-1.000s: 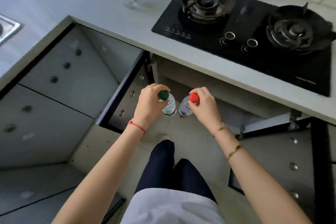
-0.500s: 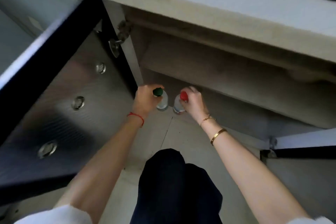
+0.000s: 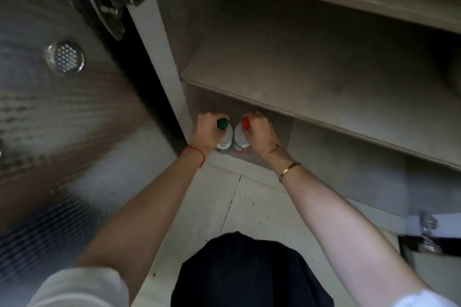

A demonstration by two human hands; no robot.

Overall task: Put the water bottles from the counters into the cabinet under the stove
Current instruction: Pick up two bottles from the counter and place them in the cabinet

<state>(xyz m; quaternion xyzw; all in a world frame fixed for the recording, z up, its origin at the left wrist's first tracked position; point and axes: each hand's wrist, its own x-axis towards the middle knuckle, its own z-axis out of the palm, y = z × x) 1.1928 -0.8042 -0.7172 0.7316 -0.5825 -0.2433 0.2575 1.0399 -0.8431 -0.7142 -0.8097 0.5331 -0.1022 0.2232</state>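
Two small clear water bottles stand side by side at the front left of the cabinet's bottom compartment. My left hand (image 3: 206, 132) grips the green-capped bottle (image 3: 224, 136) around its neck. My right hand (image 3: 259, 132) grips the red-capped bottle (image 3: 240, 139) the same way. Both bottles are upright and nearly touching; whether their bases rest on the cabinet floor is hidden. The cabinet (image 3: 311, 87) is open, with a bare shelf above the bottles.
The open left door (image 3: 62, 112) with round vents and a metal hinge (image 3: 112, 0) stands close on the left. Another hinge and door edge (image 3: 427, 234) sit at the lower right. My dark-clothed knee (image 3: 249, 271) is over the pale floor tiles.
I have crouched much lower; the stove and counter have left the view. Both hands carried the bottles down and forward into the lower compartment under the shelf.
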